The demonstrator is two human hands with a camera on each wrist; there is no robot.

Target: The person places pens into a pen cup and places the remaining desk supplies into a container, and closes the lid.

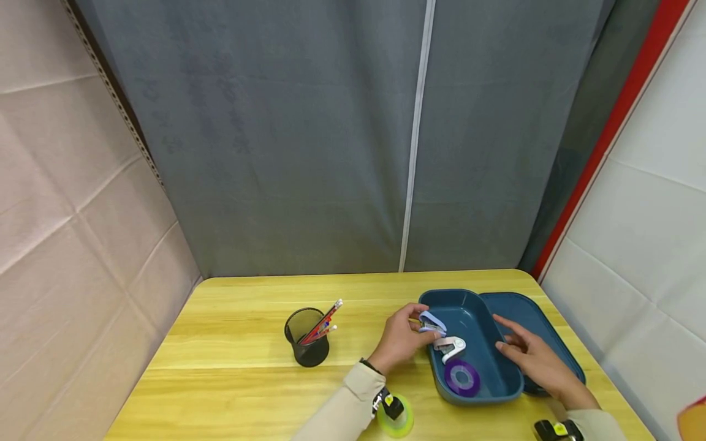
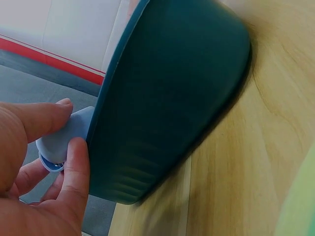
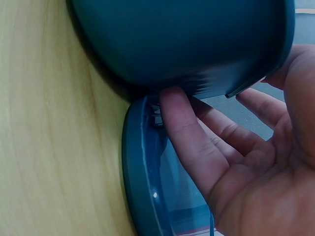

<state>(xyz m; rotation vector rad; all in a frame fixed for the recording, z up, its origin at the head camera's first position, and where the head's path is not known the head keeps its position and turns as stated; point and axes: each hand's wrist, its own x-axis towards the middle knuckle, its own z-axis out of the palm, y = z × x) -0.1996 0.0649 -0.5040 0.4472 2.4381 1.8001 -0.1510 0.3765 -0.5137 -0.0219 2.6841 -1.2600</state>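
Observation:
My left hand (image 1: 401, 335) pinches a small light-blue stapler (image 1: 432, 323) between thumb and fingers, at the left rim of a dark blue box (image 1: 493, 381). In the left wrist view the stapler (image 2: 69, 135) is partly covered by fingers, beside the box's outer wall (image 2: 172, 83). Inside the box lie a white mini stapler (image 1: 453, 346) and a purple tape roll (image 1: 462, 377). My right hand (image 1: 535, 358) holds the box's right wall, its thumb over the rim and fingers along the outside, as the right wrist view shows.
A matching blue lid (image 1: 543, 327) lies to the right, partly hidden by the box. Below my left wrist sits a yellow-green tape roll (image 1: 405, 422). A black mesh cup (image 1: 311, 354) with several pencils (image 1: 322, 324) stands left on the wooden table (image 1: 231, 349).

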